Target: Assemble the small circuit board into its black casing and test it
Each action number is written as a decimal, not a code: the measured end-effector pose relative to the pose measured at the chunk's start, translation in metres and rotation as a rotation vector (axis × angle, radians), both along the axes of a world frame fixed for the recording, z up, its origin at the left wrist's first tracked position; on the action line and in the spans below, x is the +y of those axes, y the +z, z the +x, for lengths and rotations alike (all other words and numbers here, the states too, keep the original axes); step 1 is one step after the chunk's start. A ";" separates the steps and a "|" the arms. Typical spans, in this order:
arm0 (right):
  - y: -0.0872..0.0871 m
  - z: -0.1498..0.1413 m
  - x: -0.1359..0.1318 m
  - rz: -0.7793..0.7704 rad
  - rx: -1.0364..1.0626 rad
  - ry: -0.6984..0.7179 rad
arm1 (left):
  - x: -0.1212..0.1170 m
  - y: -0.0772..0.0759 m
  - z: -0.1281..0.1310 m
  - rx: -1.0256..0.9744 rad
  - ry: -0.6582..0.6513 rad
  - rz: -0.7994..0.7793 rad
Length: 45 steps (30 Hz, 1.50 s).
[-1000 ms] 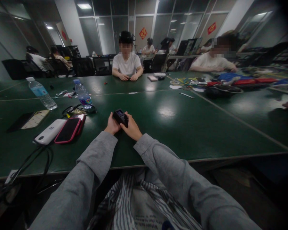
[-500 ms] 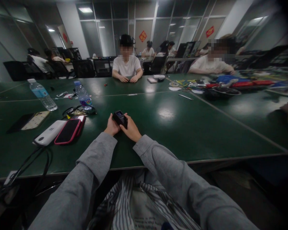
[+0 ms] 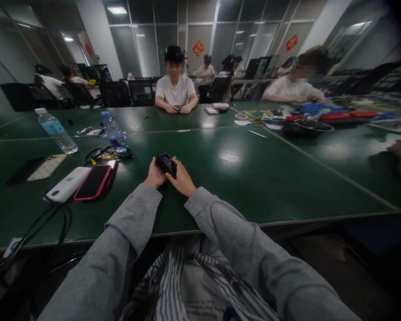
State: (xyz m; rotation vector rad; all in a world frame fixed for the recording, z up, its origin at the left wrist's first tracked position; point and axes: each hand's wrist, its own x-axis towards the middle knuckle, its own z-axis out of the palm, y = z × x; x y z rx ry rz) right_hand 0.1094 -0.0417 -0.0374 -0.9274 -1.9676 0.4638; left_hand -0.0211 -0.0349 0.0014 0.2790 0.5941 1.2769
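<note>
Between my two hands is a small black handheld device (image 3: 167, 165) with a little lit screen at its far end. My left hand (image 3: 155, 174) grips its left side, and my right hand (image 3: 183, 178) closes on its right side with the thumb along the edge. Both hands rest low over the green table (image 3: 254, 191), close to its front edge. The device's underside and several fingers are hidden. Its exact kind is too small to make out.
To the left lie a pink-edged phone (image 3: 92, 183), a white power bank (image 3: 67, 184) and a phone in a patterned case (image 3: 47, 167). Two water bottles (image 3: 56, 131) stand tilted in view behind. A person (image 3: 175, 91) sits opposite; tangled cables (image 3: 254, 117) lie at right.
The whole view has shifted very slightly, with things appearing a little further left and up. Both hands keep the same hold on the black device.
</note>
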 end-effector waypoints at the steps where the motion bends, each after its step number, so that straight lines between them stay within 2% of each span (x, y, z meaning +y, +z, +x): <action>1: 0.000 0.000 0.000 -0.001 -0.002 0.000 | 0.000 0.000 0.000 0.000 -0.002 0.001; 12: 0.004 0.001 -0.002 -0.014 -0.018 -0.012 | 0.001 -0.002 -0.001 0.003 0.007 0.008; 20: 0.000 -0.001 0.000 0.015 0.000 0.005 | -0.001 -0.001 0.000 -0.006 0.002 0.000; 23: 0.009 0.002 -0.002 0.053 0.037 -0.027 | 0.000 0.001 0.001 0.019 0.071 -0.067; 26: 0.026 0.012 0.000 0.182 0.096 -0.108 | 0.003 -0.001 0.000 0.025 0.131 -0.120; 30: 0.039 0.031 0.014 0.261 0.171 -0.297 | 0.007 -0.008 -0.003 -0.035 0.052 -0.016; 36: 0.025 0.050 0.037 0.129 0.105 -0.394 | 0.006 -0.009 -0.005 -0.040 0.037 0.010; 40: 0.013 0.051 0.041 0.036 -0.016 -0.392 | 0.005 -0.007 -0.004 -0.054 0.032 0.007; 45: 0.003 0.050 0.044 0.001 -0.144 -0.402 | 0.003 -0.004 -0.002 -0.057 0.041 -0.006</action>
